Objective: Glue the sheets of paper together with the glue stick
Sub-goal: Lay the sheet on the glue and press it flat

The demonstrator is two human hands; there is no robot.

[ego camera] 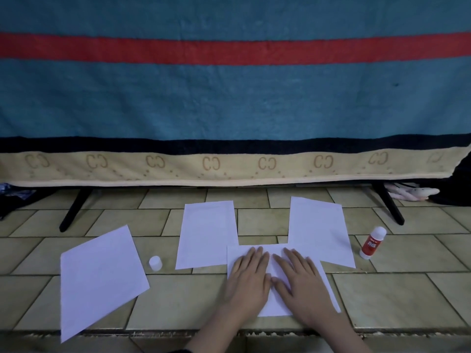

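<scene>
Several white paper sheets lie on the tiled floor. My left hand [248, 278] and my right hand [303, 281] press flat, side by side, on the nearest sheet [276, 308]; neither hand holds anything. This sheet overlaps the lower edges of a middle sheet [206, 235] and a right sheet [318, 230]. A separate sheet [102, 278] lies tilted at the left. The red-and-white glue stick [372, 242] lies on the floor to the right of the sheets. Its white cap [155, 262] stands between the left and middle sheets.
A teal blanket with a red stripe and beige border [229, 166] hangs across the back, over black slanted legs [74, 208] [390, 205]. A pale stuffed toy [413, 193] lies at the far right. A floor step edge [153, 332] runs along the bottom.
</scene>
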